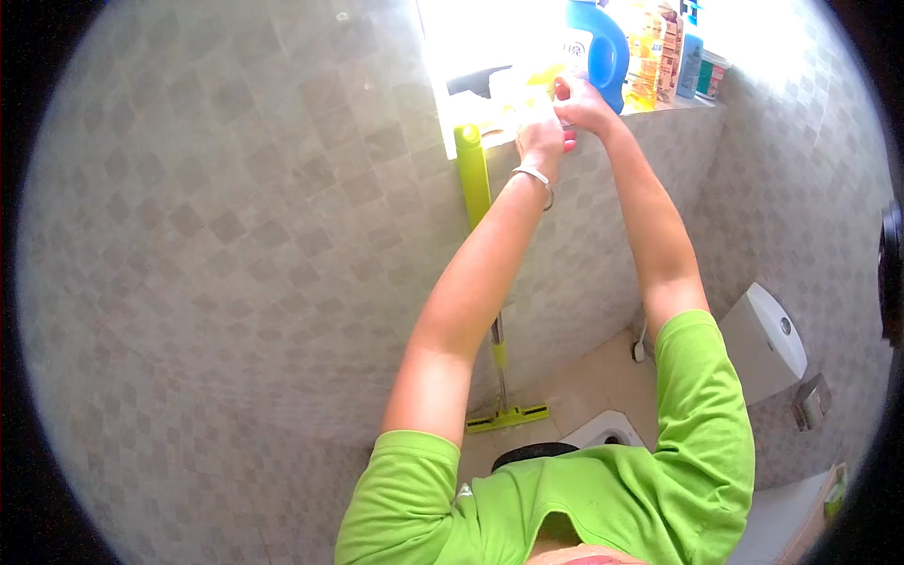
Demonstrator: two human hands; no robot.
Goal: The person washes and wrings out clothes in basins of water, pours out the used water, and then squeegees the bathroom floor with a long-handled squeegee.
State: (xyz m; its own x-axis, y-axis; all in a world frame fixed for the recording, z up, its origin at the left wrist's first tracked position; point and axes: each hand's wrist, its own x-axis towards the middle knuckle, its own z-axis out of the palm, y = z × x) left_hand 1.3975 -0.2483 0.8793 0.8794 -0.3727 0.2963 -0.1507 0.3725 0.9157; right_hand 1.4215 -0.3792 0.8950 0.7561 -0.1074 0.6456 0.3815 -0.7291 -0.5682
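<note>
Both my hands are close together at the bright window ledge (650, 113). Glare washes out my left hand (540, 132), whose wrist wears a pale bangle (534, 173); its fingers look curled round something too bright to name. My right hand (586, 106) is bent in from the right, fingers closed against the same spot. A pale yellow thing (544, 73) shows at the fingertips, its kind lost in the light. Just behind my right hand stands a large blue jug-shaped bottle (610, 58) with a handle.
Right along the ledge stand a bottle of yellow liquid (645, 58), a blue pump bottle (690, 61) and a green-and-white tub (711, 77). A green-handled floor squeegee (473, 174) leans on the tiled wall below. A white toilet cistern (765, 344) is lower right.
</note>
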